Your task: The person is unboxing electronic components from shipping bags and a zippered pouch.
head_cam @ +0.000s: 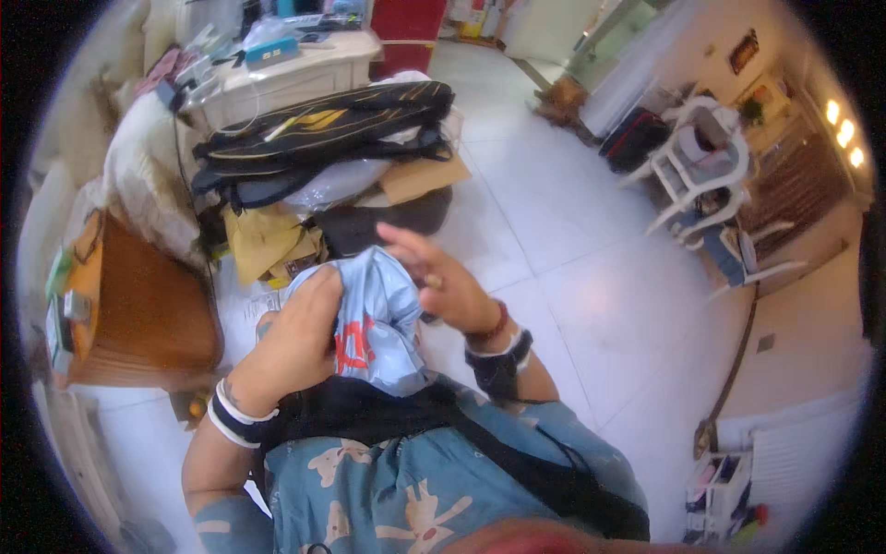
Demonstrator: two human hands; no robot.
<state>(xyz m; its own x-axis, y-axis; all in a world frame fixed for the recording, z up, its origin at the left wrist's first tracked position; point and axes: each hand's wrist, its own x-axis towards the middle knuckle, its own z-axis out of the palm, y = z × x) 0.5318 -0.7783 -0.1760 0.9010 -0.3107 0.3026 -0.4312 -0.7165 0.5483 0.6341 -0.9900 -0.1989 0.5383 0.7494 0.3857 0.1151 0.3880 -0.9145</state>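
Note:
A light-blue plastic bag [377, 311] with red print is held in front of my body, crumpled at the top. My left hand [301, 332] grips its left side, the fingers folded over the upper edge. Beside its upper right edge is my right hand [443, 284], with the fingers spread and a ring on one finger; I cannot tell whether it touches the bag. Part of a printed white label or package [256, 311] shows behind my left hand. Bands are on both wrists.
Beyond the bag lie brown paper packaging [266, 242], a cardboard piece [423, 179] and a black racket bag [325, 135]. A wooden cabinet [149, 311] stands at left, a cluttered white table [291, 76] behind. White chairs [692, 166] stand at right on the tiled floor [512, 201].

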